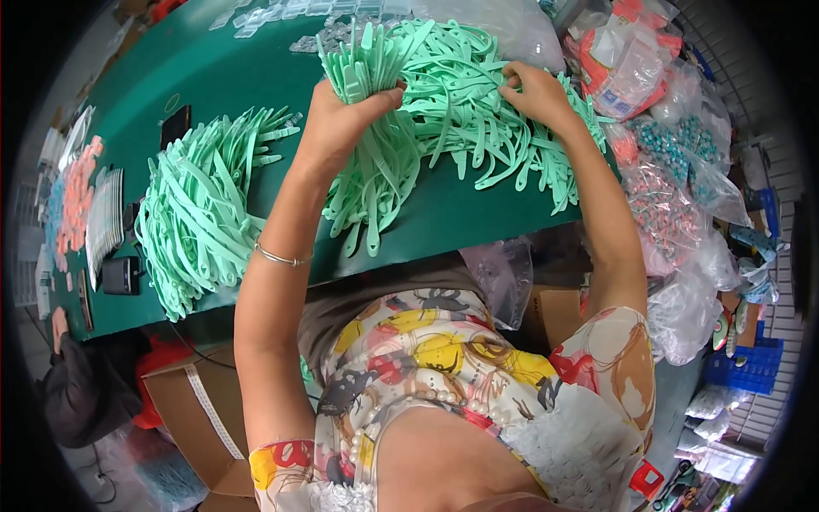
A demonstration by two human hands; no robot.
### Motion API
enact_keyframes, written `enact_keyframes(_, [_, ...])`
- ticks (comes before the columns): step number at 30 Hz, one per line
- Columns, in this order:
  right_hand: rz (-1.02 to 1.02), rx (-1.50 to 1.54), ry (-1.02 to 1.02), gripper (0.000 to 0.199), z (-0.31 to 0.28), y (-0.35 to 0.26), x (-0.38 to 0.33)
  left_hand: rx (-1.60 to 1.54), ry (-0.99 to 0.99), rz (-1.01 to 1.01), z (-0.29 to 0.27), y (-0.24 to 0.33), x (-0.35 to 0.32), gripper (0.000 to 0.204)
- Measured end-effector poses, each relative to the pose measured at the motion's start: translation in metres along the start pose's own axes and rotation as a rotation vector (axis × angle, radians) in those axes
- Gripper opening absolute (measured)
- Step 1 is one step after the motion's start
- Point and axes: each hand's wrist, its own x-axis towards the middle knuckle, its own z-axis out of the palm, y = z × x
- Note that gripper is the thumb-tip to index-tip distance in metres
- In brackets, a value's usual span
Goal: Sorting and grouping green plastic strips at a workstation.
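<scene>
My left hand point(351, 119) is closed around a thick bunch of mint-green straps point(371, 175). Their narrow ends stick up above the fist, and their long tails hang down to the green table. To the right of it, my right hand point(539, 98) reaches over a big loose heap of the same straps point(456, 94), thumb and fingers pinched at a strap on its edge. Fingertips there are partly hidden among the straps. Left of my left arm lies another pile of mint-green straps point(200, 209), fanned along the table.
The green table point(290, 226) carries a dark phone point(176, 126), a black box point(120, 276), orange pieces point(78, 200) and clear plastic cases point(299, 10). Bags of small coloured parts point(661, 200) crowd the right side. At lower left are a cardboard box point(192, 418) and another person's hand point(59, 328).
</scene>
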Motion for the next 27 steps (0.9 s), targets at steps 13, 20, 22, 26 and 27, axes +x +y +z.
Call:
enact_keyframes(13, [-0.420, 0.302, 0.121, 0.020, -0.052, -0.087, 0.002, 0.110, -0.054, 0.082, 0.003, -0.007, 0.003, 0.021])
enact_keyframes(20, [-0.178, 1.098, -0.260, 0.016, -0.057, -0.125, 0.006, 0.141, -0.022, 0.194, 0.005, -0.007, 0.002, 0.022])
enact_keyframes(22, [-0.181, 0.907, -0.204, 0.016, -0.040, -0.108, -0.003, 0.135, 0.006, 0.170, 0.002, -0.004, 0.001, 0.021])
enact_keyframes(26, [-0.647, 0.004, 0.004, 0.019, 0.001, -0.092, -0.035, 0.063, 0.071, 0.132, -0.004, -0.007, 0.000, 0.020])
enact_keyframes(27, [-0.648, 0.005, 0.003, 0.019, 0.004, -0.092, -0.036, 0.063, 0.073, 0.131, -0.005, -0.009, 0.000, 0.020])
